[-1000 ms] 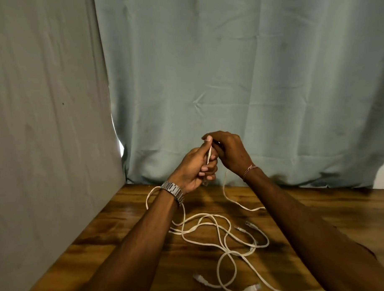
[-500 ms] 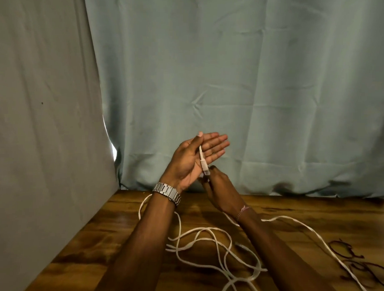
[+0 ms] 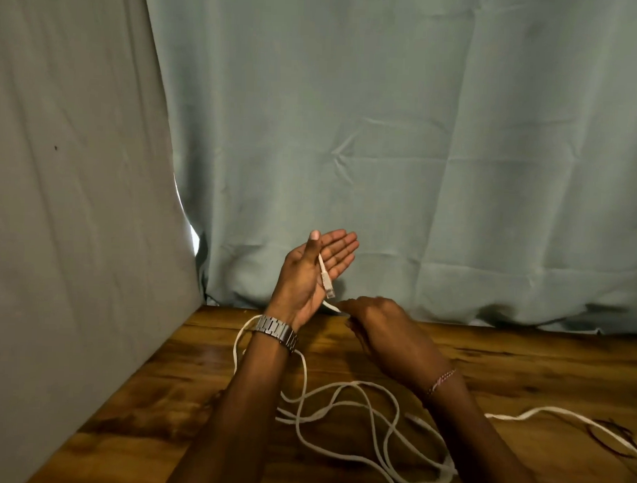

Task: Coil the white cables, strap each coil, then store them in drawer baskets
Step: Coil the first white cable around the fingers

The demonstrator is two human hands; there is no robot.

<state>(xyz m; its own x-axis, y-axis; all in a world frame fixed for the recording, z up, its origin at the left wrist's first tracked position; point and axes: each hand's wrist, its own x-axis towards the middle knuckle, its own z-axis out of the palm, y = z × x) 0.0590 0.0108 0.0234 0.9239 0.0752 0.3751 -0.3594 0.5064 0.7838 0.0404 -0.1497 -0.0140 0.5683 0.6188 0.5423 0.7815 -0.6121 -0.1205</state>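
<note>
My left hand (image 3: 310,273) is raised above the table's far edge, palm up with fingers straight. Its thumb pins the plug end of a white cable (image 3: 325,276) against the palm, the connector hanging down. The cable runs behind that hand and around the wrist. My right hand (image 3: 382,330) is lower and to the right, back facing me, fingers pinched on the same cable just below the left palm. Loose white cables (image 3: 357,419) lie tangled on the wooden table (image 3: 181,392) under both forearms. One strand (image 3: 542,411) trails off to the right.
Grey-green curtains hang close behind the table (image 3: 420,172) and along its left side (image 3: 76,196). A few thin dark ties (image 3: 606,432) lie on the wood at the far right.
My left hand went from closed around the plug to flat and open-fingered. My right hand dropped below it and moved down to the right, drawing the cable along.
</note>
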